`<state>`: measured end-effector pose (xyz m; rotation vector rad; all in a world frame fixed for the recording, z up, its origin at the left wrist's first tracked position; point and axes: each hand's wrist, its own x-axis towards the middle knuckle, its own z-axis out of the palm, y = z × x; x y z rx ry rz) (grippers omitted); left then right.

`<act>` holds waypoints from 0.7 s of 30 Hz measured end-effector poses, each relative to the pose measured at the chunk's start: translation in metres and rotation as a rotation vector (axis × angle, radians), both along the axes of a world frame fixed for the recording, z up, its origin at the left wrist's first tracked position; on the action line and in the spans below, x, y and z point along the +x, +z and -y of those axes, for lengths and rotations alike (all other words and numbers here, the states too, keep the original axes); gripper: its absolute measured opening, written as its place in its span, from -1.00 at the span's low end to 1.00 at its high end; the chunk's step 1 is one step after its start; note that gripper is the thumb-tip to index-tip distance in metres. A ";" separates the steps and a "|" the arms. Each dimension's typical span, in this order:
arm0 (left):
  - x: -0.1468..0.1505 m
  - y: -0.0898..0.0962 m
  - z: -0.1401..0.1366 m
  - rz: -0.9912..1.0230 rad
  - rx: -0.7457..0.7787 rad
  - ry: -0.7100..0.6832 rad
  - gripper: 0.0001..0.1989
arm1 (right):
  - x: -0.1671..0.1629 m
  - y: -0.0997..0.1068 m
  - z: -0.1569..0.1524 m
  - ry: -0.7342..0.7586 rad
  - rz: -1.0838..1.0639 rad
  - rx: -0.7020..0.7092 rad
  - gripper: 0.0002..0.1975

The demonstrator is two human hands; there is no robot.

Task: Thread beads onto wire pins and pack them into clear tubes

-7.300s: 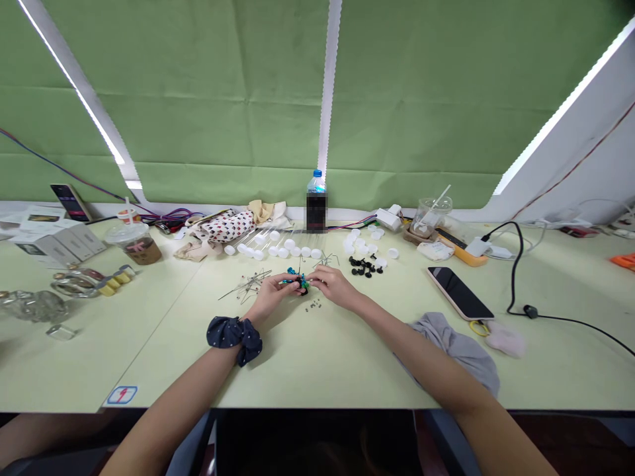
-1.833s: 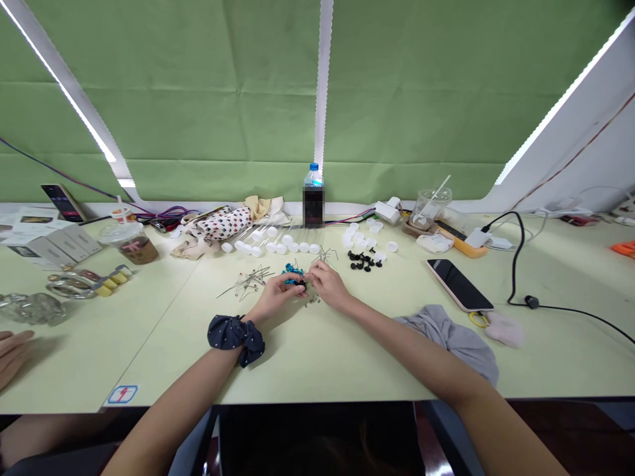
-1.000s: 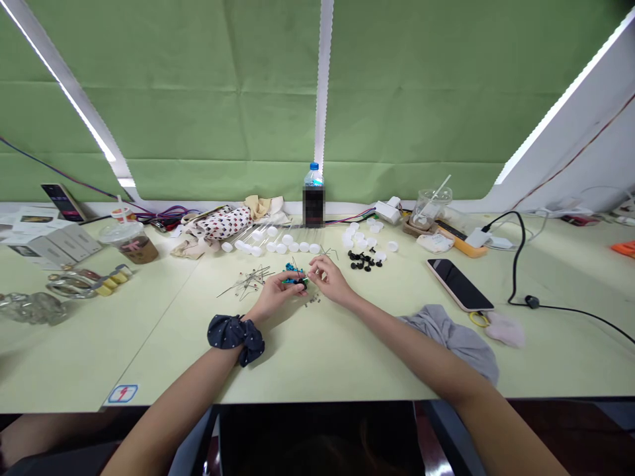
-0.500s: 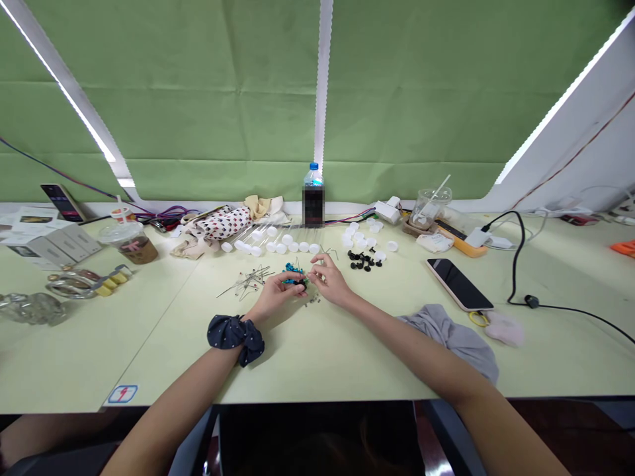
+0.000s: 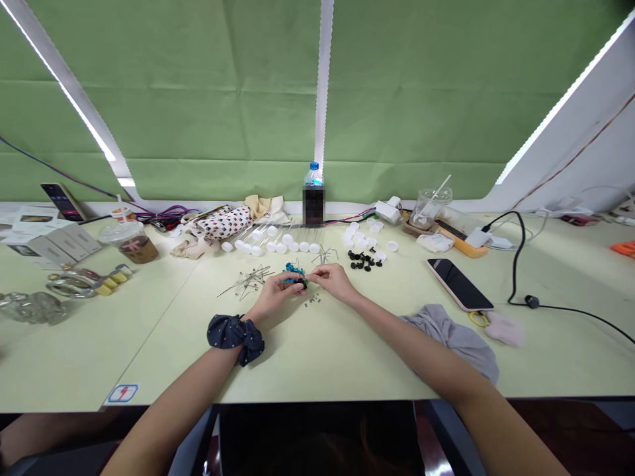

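Watching remotely, I've got left hand (image 5: 272, 295) pinching small black part (image 5: 303, 284) at fingertips, so left's nearer. Blue bits (image 5: 293, 268) just beyond grip, wires (image 5: 252, 280) off left. Right hand (image 5: 337, 283) pinched narrow just right of part, can't tell if holding anything. Long axis unreadable tbh.

The camera sits up on someone's head. It looks forward and down at the left hand (image 5: 274, 295), the right hand (image 5: 337, 283) and the near counter (image 5: 342, 360).
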<state>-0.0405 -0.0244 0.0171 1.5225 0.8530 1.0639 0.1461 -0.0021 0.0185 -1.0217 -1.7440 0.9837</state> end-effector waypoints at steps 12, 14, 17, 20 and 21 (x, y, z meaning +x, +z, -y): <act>-0.002 0.001 -0.003 -0.024 0.081 0.053 -0.67 | 0.004 0.001 -0.004 0.034 -0.069 -0.240 -0.68; -0.002 0.000 -0.003 -0.015 0.087 0.058 -0.67 | 0.003 0.000 -0.005 0.038 -0.069 -0.268 -0.70; -0.001 -0.001 -0.003 -0.002 0.099 0.049 -0.67 | 0.002 -0.002 -0.006 0.065 -0.093 -0.347 -0.72; -0.001 -0.001 -0.002 0.006 0.121 0.035 -0.67 | 0.001 -0.004 -0.008 0.111 -0.149 -0.416 -0.73; -0.002 -0.001 -0.002 0.007 0.130 0.032 -0.68 | 0.002 -0.004 -0.008 0.123 -0.165 -0.433 -0.73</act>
